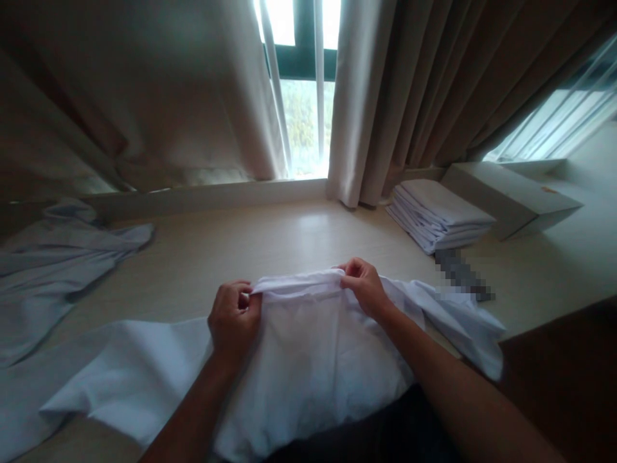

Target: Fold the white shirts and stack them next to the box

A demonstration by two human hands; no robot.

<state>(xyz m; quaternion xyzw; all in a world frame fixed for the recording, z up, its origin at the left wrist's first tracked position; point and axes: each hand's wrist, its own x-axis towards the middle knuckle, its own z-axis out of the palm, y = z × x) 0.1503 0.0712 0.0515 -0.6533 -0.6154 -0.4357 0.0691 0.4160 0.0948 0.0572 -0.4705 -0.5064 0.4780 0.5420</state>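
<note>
A white shirt [299, 360] is spread over the near edge of the pale surface, one sleeve reaching left and the other right. At the left end of its folded top band, which looks like the collar, my left hand [236, 315] pinches the cloth. My right hand [364, 286] grips the same band at its right end, thumb and fingers closed. Between the two hands the band is drawn fairly straight. The lower part of the shirt hangs toward my body.
Crumpled pale cloth [62, 263] lies at the left. A stack of folded white cloth [438, 215] stands at the back right, beside a white box [515, 196]. A blurred-out dark item [463, 273] lies in front of the stack. Long curtains [366, 96] hang behind the surface [270, 241].
</note>
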